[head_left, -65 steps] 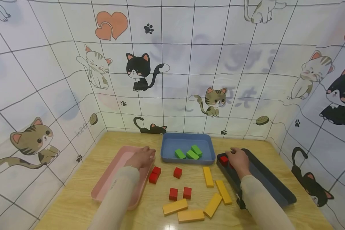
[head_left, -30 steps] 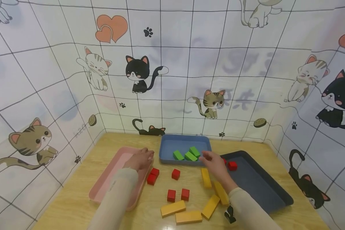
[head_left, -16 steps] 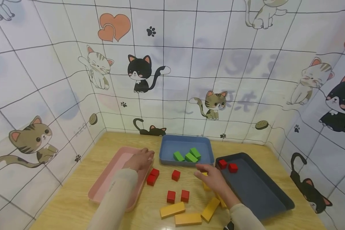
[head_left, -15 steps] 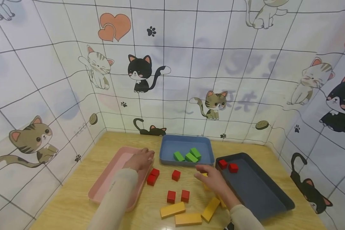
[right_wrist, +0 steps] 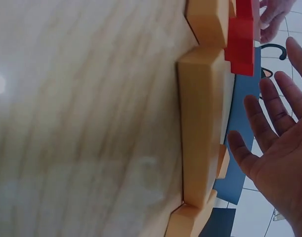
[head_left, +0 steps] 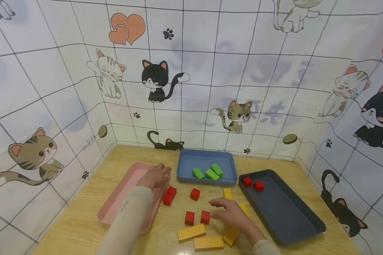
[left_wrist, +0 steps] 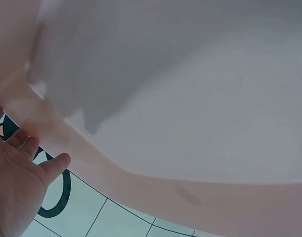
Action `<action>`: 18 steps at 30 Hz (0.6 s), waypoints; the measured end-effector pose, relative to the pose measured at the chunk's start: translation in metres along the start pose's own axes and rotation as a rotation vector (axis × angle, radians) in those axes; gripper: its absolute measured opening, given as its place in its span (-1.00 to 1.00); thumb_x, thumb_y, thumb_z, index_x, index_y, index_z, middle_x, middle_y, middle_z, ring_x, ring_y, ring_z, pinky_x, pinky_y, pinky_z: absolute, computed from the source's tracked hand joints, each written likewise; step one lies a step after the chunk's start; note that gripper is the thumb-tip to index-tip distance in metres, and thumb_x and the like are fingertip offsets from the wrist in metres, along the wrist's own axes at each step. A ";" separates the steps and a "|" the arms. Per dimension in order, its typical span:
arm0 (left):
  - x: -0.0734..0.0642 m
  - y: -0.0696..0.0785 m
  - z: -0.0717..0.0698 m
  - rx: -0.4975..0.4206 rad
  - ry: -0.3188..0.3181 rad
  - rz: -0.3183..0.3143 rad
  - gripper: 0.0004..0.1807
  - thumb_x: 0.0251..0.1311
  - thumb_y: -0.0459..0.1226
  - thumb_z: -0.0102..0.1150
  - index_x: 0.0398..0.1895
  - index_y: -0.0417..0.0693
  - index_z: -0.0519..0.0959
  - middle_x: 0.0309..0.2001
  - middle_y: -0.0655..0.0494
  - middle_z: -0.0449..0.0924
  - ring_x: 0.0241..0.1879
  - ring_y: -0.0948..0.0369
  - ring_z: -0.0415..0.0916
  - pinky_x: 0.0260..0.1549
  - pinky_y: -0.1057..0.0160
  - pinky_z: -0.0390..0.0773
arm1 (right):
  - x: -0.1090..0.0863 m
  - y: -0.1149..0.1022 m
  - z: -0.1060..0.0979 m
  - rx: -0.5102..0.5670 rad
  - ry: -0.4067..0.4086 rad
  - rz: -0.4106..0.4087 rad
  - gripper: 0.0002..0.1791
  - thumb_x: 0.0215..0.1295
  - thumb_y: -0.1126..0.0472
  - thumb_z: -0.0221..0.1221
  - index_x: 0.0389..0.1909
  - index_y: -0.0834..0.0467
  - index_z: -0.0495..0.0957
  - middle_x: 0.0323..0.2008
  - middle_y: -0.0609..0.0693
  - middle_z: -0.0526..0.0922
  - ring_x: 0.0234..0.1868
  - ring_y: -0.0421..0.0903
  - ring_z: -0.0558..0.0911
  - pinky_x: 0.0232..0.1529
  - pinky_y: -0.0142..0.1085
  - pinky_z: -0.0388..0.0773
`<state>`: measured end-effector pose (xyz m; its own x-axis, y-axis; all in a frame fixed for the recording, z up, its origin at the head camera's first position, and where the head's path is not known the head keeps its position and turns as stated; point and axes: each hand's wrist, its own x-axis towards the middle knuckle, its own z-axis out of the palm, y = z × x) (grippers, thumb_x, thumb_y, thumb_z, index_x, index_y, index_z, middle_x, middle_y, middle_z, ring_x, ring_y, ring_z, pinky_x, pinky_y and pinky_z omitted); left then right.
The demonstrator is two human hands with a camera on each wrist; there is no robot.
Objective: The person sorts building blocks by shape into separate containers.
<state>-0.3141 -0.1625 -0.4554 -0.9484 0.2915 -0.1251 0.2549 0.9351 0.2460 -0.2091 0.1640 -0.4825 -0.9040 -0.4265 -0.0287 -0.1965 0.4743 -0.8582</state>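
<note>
My left hand (head_left: 154,177) rests at the far right rim of the pink tray (head_left: 115,197), its fingers relaxed. In the left wrist view its thumb and fingers lie spread near the tray wall. Low over the table, my right hand (head_left: 230,213) has loosely bent fingers apart, with nothing between them. Its fingertips are close to a red cube (head_left: 205,217); whether they touch cannot be told. Beneath and around that hand lie yellow blocks, one partly hidden (head_left: 231,236). The right wrist view shows a yellow block (right_wrist: 200,128) beside the spread right fingers.
A blue tray (head_left: 207,154) at the back holds 3 green blocks (head_left: 212,174). To the right, a dark tray (head_left: 284,209) has two red cubes (head_left: 258,186) at its far end. More red cubes (head_left: 195,194) and yellow blocks (head_left: 191,233) are scattered across the wooden table.
My right hand has left the dark tray, where two red cubes now show, and moved left and nearer over the yellow blocks. The left hand has stayed at the pink tray.
</note>
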 end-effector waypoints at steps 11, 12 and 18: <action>0.004 -0.001 0.001 0.038 0.006 0.014 -0.54 0.50 -0.13 -0.04 0.40 0.02 0.34 0.38 -0.21 0.21 0.38 -0.15 0.20 0.21 -0.20 0.35 | -0.002 -0.003 0.011 -0.048 -0.042 -0.011 -0.47 0.18 0.13 0.41 0.13 0.27 0.58 0.06 0.12 0.63 0.13 0.23 0.53 0.12 0.17 0.46; 0.004 -0.001 0.002 0.037 0.007 0.015 -0.54 0.50 -0.13 -0.03 0.40 0.01 0.34 0.38 -0.21 0.21 0.37 -0.15 0.20 0.21 -0.20 0.36 | -0.002 -0.003 0.012 -0.049 -0.044 -0.008 -0.47 0.17 0.13 0.41 0.13 0.27 0.58 0.05 0.12 0.63 0.13 0.23 0.54 0.12 0.17 0.46; 0.004 -0.001 0.004 0.030 0.005 0.017 -0.53 0.50 -0.13 -0.04 0.40 0.00 0.34 0.38 -0.19 0.21 0.37 -0.14 0.20 0.20 -0.19 0.37 | -0.002 -0.004 0.013 -0.068 -0.050 0.006 -0.51 0.12 0.16 0.44 0.08 0.20 0.62 0.03 0.07 0.64 0.10 0.19 0.56 0.13 0.19 0.44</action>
<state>-0.3178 -0.1619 -0.4597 -0.9447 0.3066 -0.1165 0.2767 0.9357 0.2191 -0.2016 0.1528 -0.4856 -0.8855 -0.4607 -0.0608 -0.2182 0.5276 -0.8210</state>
